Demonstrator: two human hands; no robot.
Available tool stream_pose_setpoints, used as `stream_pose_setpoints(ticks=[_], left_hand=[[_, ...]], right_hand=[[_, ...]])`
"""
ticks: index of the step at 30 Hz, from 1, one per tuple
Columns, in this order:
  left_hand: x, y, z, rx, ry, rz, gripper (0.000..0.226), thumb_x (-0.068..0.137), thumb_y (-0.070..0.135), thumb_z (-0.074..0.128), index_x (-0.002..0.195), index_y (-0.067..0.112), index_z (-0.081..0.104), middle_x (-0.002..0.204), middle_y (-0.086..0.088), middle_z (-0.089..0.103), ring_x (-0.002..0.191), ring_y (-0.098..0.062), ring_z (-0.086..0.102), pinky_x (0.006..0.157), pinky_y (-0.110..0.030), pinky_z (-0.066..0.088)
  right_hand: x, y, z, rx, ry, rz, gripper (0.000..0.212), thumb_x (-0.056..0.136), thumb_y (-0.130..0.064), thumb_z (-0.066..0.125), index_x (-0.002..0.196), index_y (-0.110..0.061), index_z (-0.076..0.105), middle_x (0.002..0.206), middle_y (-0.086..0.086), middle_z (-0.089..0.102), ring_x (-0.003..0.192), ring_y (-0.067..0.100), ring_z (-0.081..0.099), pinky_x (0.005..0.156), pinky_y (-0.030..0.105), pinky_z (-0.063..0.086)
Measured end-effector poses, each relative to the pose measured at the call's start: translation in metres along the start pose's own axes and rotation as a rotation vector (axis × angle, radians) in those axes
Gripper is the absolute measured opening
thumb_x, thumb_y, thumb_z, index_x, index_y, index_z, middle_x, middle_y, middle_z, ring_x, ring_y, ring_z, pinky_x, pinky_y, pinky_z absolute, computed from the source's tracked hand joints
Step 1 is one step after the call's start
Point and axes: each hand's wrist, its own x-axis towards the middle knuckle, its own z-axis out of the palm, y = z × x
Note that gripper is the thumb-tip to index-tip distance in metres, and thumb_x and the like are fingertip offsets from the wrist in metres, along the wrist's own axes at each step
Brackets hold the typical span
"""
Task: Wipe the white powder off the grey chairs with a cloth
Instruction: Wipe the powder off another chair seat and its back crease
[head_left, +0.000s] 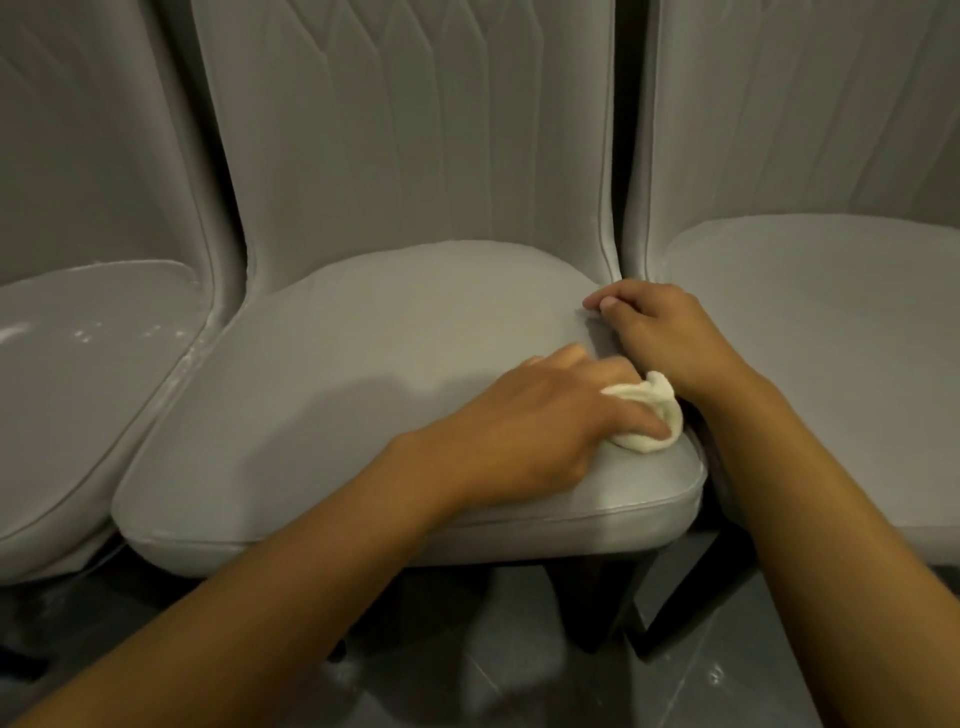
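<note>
Grey chairs (363, 364), cream cloth (660, 410), seemingly black legs (587, 597)
</note>
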Motion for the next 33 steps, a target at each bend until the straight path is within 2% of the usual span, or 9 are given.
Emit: stream_pose_setpoints(ticks=[4, 9, 12, 16, 22, 26, 28, 30, 33], left_hand=[[-0.029, 0.0, -0.004, 0.016, -0.031, 0.107, 0.053, 0.087, 0.01, 0.055, 0.131, 0.038, 0.065, 0.131, 0.006, 0.057, 0.099, -0.018, 0.047, 0.082, -0.041, 0.049], [-0.065, -0.004, -0.014, 0.054, -0.045, 0.1, 0.045, 0.089, 0.018, 0.064, 0.128, 0.038, 0.068, 0.132, 0.004, 0.058, 0.101, -0.021, 0.053, 0.078, -0.043, 0.052], [-0.086, -0.008, -0.021, 0.051, -0.042, 0.068, 0.044, 0.09, 0.022, 0.061, 0.129, 0.041, 0.065, 0.131, 0.008, 0.055, 0.101, -0.02, 0.053, 0.079, -0.041, 0.052], [-0.124, -0.025, -0.031, 0.022, -0.021, 0.015, 0.053, 0.086, 0.006, 0.063, 0.126, 0.04, 0.066, 0.132, 0.008, 0.056, 0.103, -0.02, 0.056, 0.081, -0.04, 0.052], [-0.182, -0.054, -0.054, -0.044, -0.023, -0.137, 0.053, 0.087, 0.009, 0.044, 0.124, 0.038, 0.068, 0.132, 0.006, 0.057, 0.112, -0.023, 0.058, 0.091, -0.046, 0.052], [-0.227, -0.065, -0.068, -0.045, -0.024, -0.201, 0.056, 0.088, 0.001, 0.052, 0.124, 0.041, 0.067, 0.132, 0.005, 0.056, 0.115, -0.023, 0.058, 0.093, -0.044, 0.051], [-0.249, -0.068, -0.075, -0.079, -0.006, -0.28, 0.054, 0.092, 0.009, 0.051, 0.127, 0.047, 0.063, 0.133, 0.012, 0.053, 0.118, -0.019, 0.056, 0.096, -0.041, 0.048], [-0.255, -0.066, -0.073, -0.081, 0.057, -0.321, 0.051, 0.094, 0.014, 0.047, 0.129, 0.047, 0.061, 0.128, 0.012, 0.052, 0.113, -0.019, 0.056, 0.094, -0.04, 0.047], [-0.217, -0.05, -0.056, -0.043, 0.109, -0.264, 0.061, 0.083, -0.001, 0.048, 0.128, 0.036, 0.065, 0.121, 0.001, 0.055, 0.104, -0.025, 0.055, 0.092, -0.043, 0.047]], right_hand=[[-0.004, 0.0, 0.003, -0.137, -0.048, -0.034, 0.028, 0.102, -0.028, 0.045, 0.114, -0.028, 0.071, 0.117, -0.005, 0.068, 0.108, 0.015, 0.059, 0.092, 0.031, 0.045], [-0.008, -0.005, 0.0, -0.221, -0.069, -0.064, 0.028, 0.102, -0.029, 0.046, 0.119, -0.026, 0.069, 0.124, -0.002, 0.066, 0.114, 0.021, 0.057, 0.098, 0.035, 0.045], [-0.008, -0.004, 0.001, -0.284, -0.082, -0.098, 0.026, 0.1, -0.031, 0.049, 0.118, -0.027, 0.067, 0.122, -0.003, 0.065, 0.112, 0.021, 0.058, 0.096, 0.035, 0.045], [-0.009, -0.002, 0.002, -0.334, -0.107, -0.125, 0.026, 0.098, -0.034, 0.053, 0.12, -0.028, 0.065, 0.123, -0.004, 0.062, 0.11, 0.019, 0.057, 0.093, 0.034, 0.045], [-0.01, -0.005, 0.003, -0.388, -0.133, -0.147, 0.029, 0.097, -0.034, 0.054, 0.123, -0.026, 0.064, 0.129, 0.001, 0.062, 0.115, 0.025, 0.057, 0.099, 0.036, 0.043], [-0.011, -0.009, 0.004, -0.406, -0.135, -0.151, 0.03, 0.097, -0.032, 0.054, 0.124, -0.024, 0.065, 0.13, 0.005, 0.062, 0.117, 0.029, 0.057, 0.099, 0.037, 0.041], [-0.012, -0.009, 0.005, -0.407, -0.129, -0.139, 0.029, 0.097, -0.031, 0.055, 0.123, -0.024, 0.065, 0.13, 0.006, 0.062, 0.116, 0.031, 0.057, 0.098, 0.038, 0.041], [-0.012, -0.009, 0.007, -0.414, -0.119, -0.132, 0.028, 0.097, -0.03, 0.055, 0.122, -0.023, 0.064, 0.129, 0.007, 0.062, 0.115, 0.032, 0.057, 0.097, 0.038, 0.042], [-0.013, -0.011, 0.009, -0.439, -0.105, -0.125, 0.027, 0.096, -0.029, 0.054, 0.121, -0.022, 0.064, 0.127, 0.009, 0.062, 0.111, 0.033, 0.058, 0.092, 0.037, 0.042]])
